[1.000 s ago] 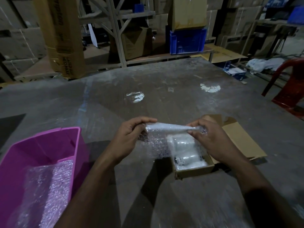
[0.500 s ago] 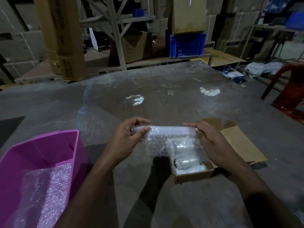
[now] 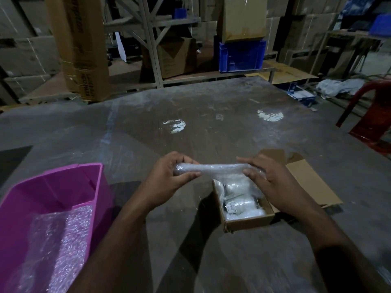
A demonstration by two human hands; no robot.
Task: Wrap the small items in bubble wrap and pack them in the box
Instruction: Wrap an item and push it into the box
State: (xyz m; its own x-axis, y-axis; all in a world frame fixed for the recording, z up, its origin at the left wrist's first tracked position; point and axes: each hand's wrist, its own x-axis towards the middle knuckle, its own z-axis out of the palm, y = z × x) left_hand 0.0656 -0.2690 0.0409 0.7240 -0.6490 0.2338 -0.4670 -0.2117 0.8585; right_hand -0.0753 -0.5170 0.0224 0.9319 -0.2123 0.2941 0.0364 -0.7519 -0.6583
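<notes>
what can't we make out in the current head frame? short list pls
- Item inside the bubble-wrap roll: hidden by the wrap, and its ends by the left hand and right hand.
- Cardboard box contents: wrapped bundles; label too small to read.
- Pink bin: cut off by the left and bottom edges.
- Tall carton print: dim, illegible.

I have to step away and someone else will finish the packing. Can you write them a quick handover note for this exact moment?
Left hand grips the left end of the bubble-wrapped roll; right hand grips the right end, holding it above the cardboard box.
The box sits open on the table, already holding wrapped items.
Spare bubble wrap lies in the pink bin, to the left.
Done: this item looks rolled up.
Left: lay it in the box, wrap any others, close the flaps.
</notes>
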